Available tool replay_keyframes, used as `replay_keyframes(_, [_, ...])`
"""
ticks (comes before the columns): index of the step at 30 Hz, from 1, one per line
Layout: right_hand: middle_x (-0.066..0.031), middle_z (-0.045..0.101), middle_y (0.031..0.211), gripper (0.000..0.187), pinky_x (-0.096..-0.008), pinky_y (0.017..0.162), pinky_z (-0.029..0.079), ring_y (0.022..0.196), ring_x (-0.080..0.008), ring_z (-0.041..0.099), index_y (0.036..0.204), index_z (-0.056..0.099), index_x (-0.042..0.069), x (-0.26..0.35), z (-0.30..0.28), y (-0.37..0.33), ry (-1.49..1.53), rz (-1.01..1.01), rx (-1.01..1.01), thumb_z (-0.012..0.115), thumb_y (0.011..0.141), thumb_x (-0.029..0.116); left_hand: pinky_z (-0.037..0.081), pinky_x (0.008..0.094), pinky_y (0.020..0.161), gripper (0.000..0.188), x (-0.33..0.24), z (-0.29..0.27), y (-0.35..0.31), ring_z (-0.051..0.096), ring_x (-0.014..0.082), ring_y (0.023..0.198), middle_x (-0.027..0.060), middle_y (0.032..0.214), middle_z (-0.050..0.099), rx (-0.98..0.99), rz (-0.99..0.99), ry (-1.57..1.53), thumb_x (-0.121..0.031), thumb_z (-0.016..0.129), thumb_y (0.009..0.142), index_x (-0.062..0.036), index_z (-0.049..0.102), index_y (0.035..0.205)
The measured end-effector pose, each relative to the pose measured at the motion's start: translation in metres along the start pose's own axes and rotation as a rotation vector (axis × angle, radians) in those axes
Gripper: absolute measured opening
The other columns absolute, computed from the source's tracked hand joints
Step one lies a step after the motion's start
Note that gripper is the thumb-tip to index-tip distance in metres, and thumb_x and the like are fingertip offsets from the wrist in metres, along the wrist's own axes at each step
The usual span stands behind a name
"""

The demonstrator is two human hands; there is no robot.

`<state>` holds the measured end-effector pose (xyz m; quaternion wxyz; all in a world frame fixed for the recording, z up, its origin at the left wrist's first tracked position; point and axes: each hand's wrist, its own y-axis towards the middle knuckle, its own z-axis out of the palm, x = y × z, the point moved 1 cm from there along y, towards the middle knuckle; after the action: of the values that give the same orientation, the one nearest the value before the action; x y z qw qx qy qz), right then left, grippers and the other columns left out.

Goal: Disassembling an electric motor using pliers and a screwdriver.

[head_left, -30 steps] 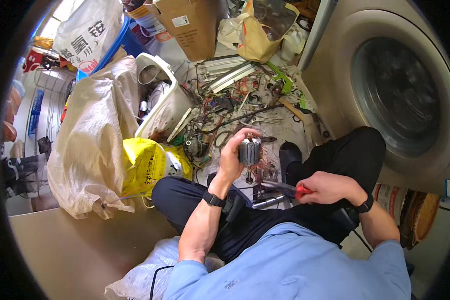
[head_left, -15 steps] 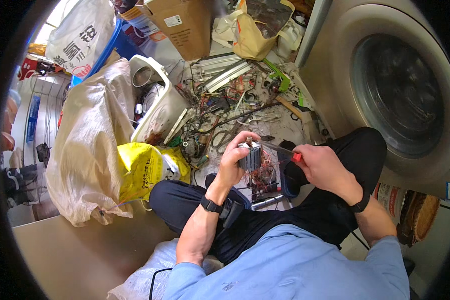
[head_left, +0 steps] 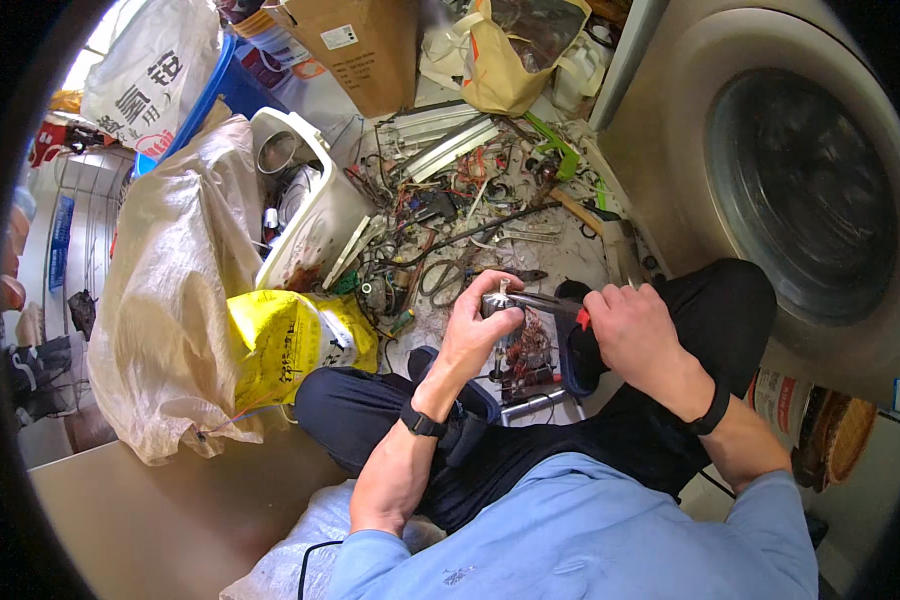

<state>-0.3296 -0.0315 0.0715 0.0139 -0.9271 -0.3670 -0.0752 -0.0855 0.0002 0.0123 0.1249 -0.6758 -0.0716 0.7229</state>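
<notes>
My left hand [head_left: 467, 333] is closed around a cylindrical motor part [head_left: 496, 302], whose ribbed metal end and short shaft stick up between thumb and forefinger. Gripped in my right hand [head_left: 630, 325] is a red-handled tool [head_left: 582, 317]. Its dark metal blade reaches left to the top of the motor part, and the fingers hide most of the handle, so its exact kind is unclear. Below both hands, between my legs, lies a tangle of reddish wire [head_left: 532, 345]. Dark-jawed pliers [head_left: 526, 274] rest on the floor just beyond my left hand.
Scissors [head_left: 440, 280], a wooden-handled hammer [head_left: 576, 212], cables and metal scraps litter the floor ahead. On the left stand a white bin [head_left: 300, 250], a beige woven sack [head_left: 165, 330] and a yellow bag [head_left: 275, 345]. A washing machine [head_left: 670, 170] borders the right; a cardboard box [head_left: 365, 60] is behind.
The motor part has been tilted and sits lower in my left hand, the thumb now across its side. My right hand and the tool have shifted slightly left, bringing the blade over its end.
</notes>
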Motion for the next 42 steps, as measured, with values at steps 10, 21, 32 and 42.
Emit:
replay_keyframes(10, [-0.0186, 0.069, 0.080, 0.016, -0.0511, 0.069, 0.056, 0.079, -0.0413, 0.071, 0.097, 0.060, 0.004, -0.004, 0.009, -0.006, 0.438, 0.131, 0.142, 0.069, 0.094, 0.017, 0.050, 0.0221, 0.071, 0.038, -0.015, 0.005, 0.000, 0.064, 0.0043, 0.078, -0.0019, 0.093, 0.071, 0.001, -0.199, -0.084, -0.009, 0.083, 0.082, -0.0050, 0.067, 0.115])
replay_keyframes(21, [-0.0189, 0.070, 0.085, 0.020, -0.0502, 0.072, 0.055, 0.085, -0.0419, 0.070, 0.102, 0.063, 0.004, -0.002, -0.001, -0.009, 0.597, 0.085, 0.270, 0.073, 0.094, 0.019, 0.051, 0.0226, 0.079, 0.036, -0.027, -0.004, -0.005, 0.062, 0.0049, 0.085, -0.0018, 0.096, 0.068, 0.120, -0.035, -0.060, -0.008, 0.087, 0.079, -0.0059, 0.069, 0.110])
replay_keyframes(32, [-0.0215, 0.068, 0.085, 0.016, -0.0530, 0.073, 0.055, 0.082, -0.0440, 0.069, 0.101, 0.058, 0.001, 0.016, -0.004, -0.013, 0.502, 0.028, 0.196, 0.066, 0.097, 0.015, 0.051, 0.0283, 0.081, 0.044, -0.029, -0.013, -0.011, 0.061, 0.0094, 0.090, 0.0001, 0.096, 0.068, 0.284, -0.006, 0.175, -0.017, 0.095, 0.069, -0.0049, 0.072, 0.104])
replay_keyframes(42, [-0.0245, 0.069, 0.083, 0.028, -0.0460, 0.072, 0.052, 0.080, -0.0425, 0.070, 0.104, 0.064, -0.002, 0.030, 0.005, -0.021, 0.953, 0.356, 0.583, 0.073, 0.098, 0.023, 0.051, 0.0282, 0.080, 0.041, -0.012, -0.011, -0.011, 0.062, 0.0084, 0.088, -0.0006, 0.092, 0.069, 0.263, -0.125, 0.111, -0.012, 0.093, 0.066, -0.0045, 0.073, 0.100])
